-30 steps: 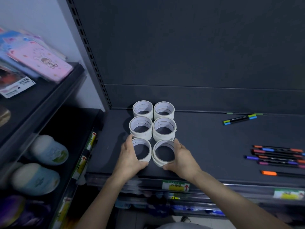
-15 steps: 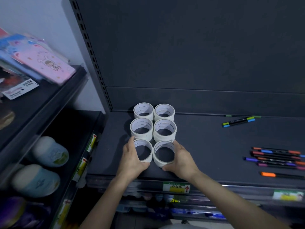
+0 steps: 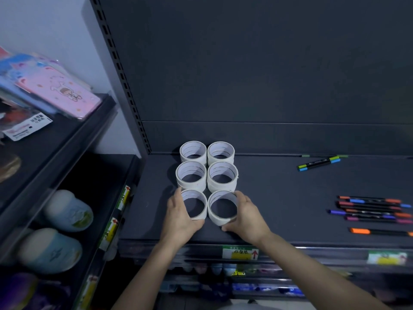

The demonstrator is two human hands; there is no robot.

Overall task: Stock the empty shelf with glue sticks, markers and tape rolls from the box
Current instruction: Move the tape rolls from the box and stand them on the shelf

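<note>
White tape is the job: the front-left stack of white tape rolls (image 3: pixel 194 217) is cupped by the L hand (image 3: pixel 178 220), fingers curled round its outer wall, thumb at the near side. The front-right stack of white tape rolls (image 3: pixel 221 220) is gripped the same way by the R hand (image 3: pixel 249 218). Both stacks stand on the dark grey shelf board (image 3: pixel 279 220), close to its front lip & side by side.

Step looks like squaring up the front row. To do it well:
- Squeeze low & evenly; the R stack's rolls look a bit offset & could shear.
- Slide both back tog. till they sit snug vs the middle pair of white tape stacks (image 3: pixel 191 186).
- Keep the gap btwn columns in line w/ the back pair of white tape stacks (image 3: pixel 193 159).

Nothing sits btwn the front & middle rows, so the path is free.

Around:
- An orange-capped black marker (image 3: pixel 359 231) lies alone to the R, well apart.
- Behind it is a row of multicoloured markers (image 3: pixel 375 211) lying flat.
- Further back is a green-and-blue capped marker pair (image 3: pixel 319 163).
- To the L, a neighbouring rack holds rounded pale-blue tubs (image 3: pixel 67 211) & pink packets (image 3: pixel 60 92) above.
- The slotted metal upright (image 3: pixel 125 86) is near the back-left stack, so there's little spare room that side.

No glue sticks or box in view.
</note>
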